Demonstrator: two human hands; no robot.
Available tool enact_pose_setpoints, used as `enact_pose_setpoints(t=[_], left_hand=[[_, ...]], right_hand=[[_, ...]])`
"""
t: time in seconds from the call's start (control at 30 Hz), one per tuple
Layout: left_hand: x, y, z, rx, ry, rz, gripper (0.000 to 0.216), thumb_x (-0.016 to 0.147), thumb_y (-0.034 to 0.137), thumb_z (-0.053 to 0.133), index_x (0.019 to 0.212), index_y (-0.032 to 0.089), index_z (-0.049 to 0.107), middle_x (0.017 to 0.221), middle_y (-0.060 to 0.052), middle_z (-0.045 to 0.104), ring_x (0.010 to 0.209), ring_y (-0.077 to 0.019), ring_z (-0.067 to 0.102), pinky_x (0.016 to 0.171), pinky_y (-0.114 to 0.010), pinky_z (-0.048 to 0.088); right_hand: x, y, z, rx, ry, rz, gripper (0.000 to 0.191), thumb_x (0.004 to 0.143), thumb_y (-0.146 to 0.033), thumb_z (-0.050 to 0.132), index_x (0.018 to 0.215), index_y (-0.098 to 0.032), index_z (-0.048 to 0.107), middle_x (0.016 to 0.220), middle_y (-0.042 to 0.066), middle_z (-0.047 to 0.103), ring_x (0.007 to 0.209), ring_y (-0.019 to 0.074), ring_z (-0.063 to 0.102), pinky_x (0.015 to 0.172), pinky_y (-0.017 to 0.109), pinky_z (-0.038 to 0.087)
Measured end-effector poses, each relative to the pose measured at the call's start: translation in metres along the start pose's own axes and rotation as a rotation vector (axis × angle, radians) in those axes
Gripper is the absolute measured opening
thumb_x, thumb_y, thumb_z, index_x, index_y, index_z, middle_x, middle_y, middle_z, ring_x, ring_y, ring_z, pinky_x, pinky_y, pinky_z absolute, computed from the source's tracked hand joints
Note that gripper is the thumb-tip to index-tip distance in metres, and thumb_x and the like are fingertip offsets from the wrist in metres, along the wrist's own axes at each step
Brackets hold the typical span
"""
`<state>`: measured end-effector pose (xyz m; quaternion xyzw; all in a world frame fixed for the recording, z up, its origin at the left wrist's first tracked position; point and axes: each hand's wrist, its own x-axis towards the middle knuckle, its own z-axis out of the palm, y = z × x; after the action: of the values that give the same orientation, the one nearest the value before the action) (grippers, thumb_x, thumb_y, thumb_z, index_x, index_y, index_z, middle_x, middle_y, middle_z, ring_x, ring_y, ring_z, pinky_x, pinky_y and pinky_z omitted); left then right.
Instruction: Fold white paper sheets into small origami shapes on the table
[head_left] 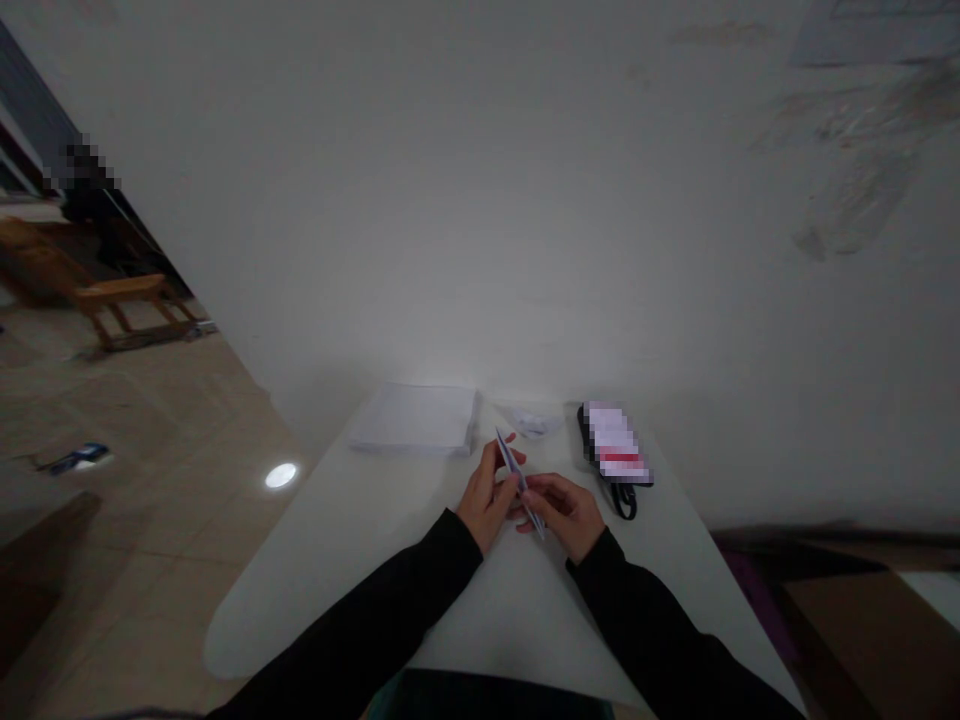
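Note:
Both my hands hold one folded piece of white paper (517, 478) edge-up above the white table (360, 560). My left hand (487, 495) pinches its far end, fingers closed on it. My right hand (566, 510) grips the near end, fingers curled around it. Black sleeves cover both my arms.
A stack of white paper sheets (414, 418) lies at the table's far left, a small crumpled or folded white paper (534, 422) sits beside it, and a black item with a blurred label (615, 450) lies at the far right. A white wall rises behind. A wooden bench (112, 300) stands on the tiled floor to the left.

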<state>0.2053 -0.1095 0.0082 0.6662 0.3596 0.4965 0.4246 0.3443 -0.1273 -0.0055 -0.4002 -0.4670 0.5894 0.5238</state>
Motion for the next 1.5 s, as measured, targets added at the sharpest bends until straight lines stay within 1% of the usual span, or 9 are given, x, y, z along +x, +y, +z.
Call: enact_pose_setpoints(t=[0.13, 0.3, 0.43, 0.57, 0.7, 0.93, 1.2, 1.4, 1.5], left_hand=[[-0.001, 0.005, -0.002, 0.001, -0.021, 0.043, 0.042, 0.085, 0.022, 0.035, 0.127, 0.017, 0.038, 0.112, -0.010, 0.054, 0.103, -0.0214, 0.051, 0.093, -0.037, 0.038], [0.000, 0.015, -0.003, 0.075, -0.219, 0.145, 0.048, 0.077, 0.011, 0.039, 0.124, 0.019, 0.046, 0.122, -0.009, 0.050, 0.115, -0.0225, 0.044, 0.100, -0.038, 0.031], [0.006, 0.011, -0.004, 0.052, -0.229, 0.172, 0.043, 0.078, 0.013, 0.042, 0.118, 0.021, 0.054, 0.130, -0.008, 0.045, 0.120, -0.0233, 0.041, 0.102, -0.039, 0.029], [0.014, 0.002, -0.009, -0.120, -0.263, 0.014, 0.036, 0.076, 0.017, 0.049, 0.110, 0.022, 0.062, 0.127, -0.009, 0.050, 0.121, -0.0255, 0.041, 0.101, -0.041, 0.030], [0.018, -0.002, -0.017, -0.439, -0.319, -0.291, 0.033, 0.073, 0.018, 0.053, 0.104, 0.021, 0.065, 0.119, -0.011, 0.057, 0.108, -0.0267, 0.052, 0.090, -0.042, 0.041], [0.022, -0.001, -0.025, -0.642, -0.420, -0.530, 0.048, 0.075, 0.041, 0.052, 0.116, 0.016, 0.055, 0.112, -0.015, 0.056, 0.092, -0.0266, 0.058, 0.073, -0.045, 0.050], [0.016, -0.011, -0.011, -0.328, -0.166, -0.319, 0.074, 0.062, 0.028, 0.073, 0.125, 0.022, 0.034, 0.106, -0.010, 0.055, 0.075, -0.0149, 0.060, 0.068, -0.031, 0.050], [0.015, -0.012, -0.010, -0.164, -0.167, -0.153, 0.064, 0.070, 0.022, 0.065, 0.125, 0.023, 0.033, 0.101, -0.006, 0.050, 0.080, -0.0138, 0.058, 0.066, -0.024, 0.046], [0.012, -0.012, -0.007, -0.111, -0.221, -0.087, 0.066, 0.071, 0.018, 0.063, 0.128, 0.023, 0.030, 0.090, -0.002, 0.048, 0.071, -0.0101, 0.055, 0.059, -0.020, 0.043]], right_hand=[[-0.001, -0.002, -0.004, -0.196, 0.043, -0.076, 0.035, 0.070, -0.045, 0.062, 0.093, -0.018, 0.058, 0.077, 0.004, 0.065, 0.058, 0.0181, 0.062, 0.049, 0.030, 0.052], [-0.006, -0.001, -0.006, -0.685, 0.139, -0.297, 0.029, 0.077, -0.034, 0.051, 0.101, -0.020, 0.057, 0.053, -0.003, 0.058, 0.037, 0.0123, 0.052, 0.041, 0.023, 0.042], [-0.006, 0.000, -0.010, -0.629, 0.121, -0.308, 0.034, 0.076, -0.027, 0.047, 0.107, -0.020, 0.055, 0.059, -0.001, 0.061, 0.037, 0.0133, 0.053, 0.042, 0.025, 0.044], [-0.002, -0.002, -0.016, -0.354, 0.099, -0.250, 0.030, 0.073, -0.025, 0.048, 0.100, -0.022, 0.062, 0.095, 0.005, 0.066, 0.063, 0.0189, 0.063, 0.047, 0.027, 0.050], [0.003, -0.001, -0.020, -0.197, 0.115, -0.247, 0.025, 0.070, -0.023, 0.053, 0.089, -0.022, 0.068, 0.093, 0.005, 0.068, 0.080, 0.0228, 0.062, 0.058, 0.031, 0.053], [0.006, -0.004, -0.027, -0.460, 0.144, -0.548, 0.028, 0.076, -0.017, 0.047, 0.095, -0.022, 0.068, 0.094, 0.005, 0.066, 0.087, 0.0202, 0.061, 0.073, 0.031, 0.049], [0.000, -0.011, -0.017, -0.707, 0.007, -0.673, 0.058, 0.067, -0.006, 0.042, 0.122, -0.020, 0.049, 0.121, 0.008, 0.050, 0.113, 0.0225, 0.048, 0.093, 0.036, 0.041], [0.002, -0.010, -0.018, -0.506, 0.151, -0.532, 0.042, 0.075, -0.016, 0.053, 0.116, -0.019, 0.044, 0.104, 0.008, 0.061, 0.092, 0.0192, 0.059, 0.083, 0.036, 0.048], [0.006, -0.008, -0.022, -0.479, 0.226, -0.466, 0.024, 0.077, -0.026, 0.057, 0.100, -0.019, 0.056, 0.090, 0.006, 0.064, 0.079, 0.0170, 0.061, 0.072, 0.031, 0.051]])
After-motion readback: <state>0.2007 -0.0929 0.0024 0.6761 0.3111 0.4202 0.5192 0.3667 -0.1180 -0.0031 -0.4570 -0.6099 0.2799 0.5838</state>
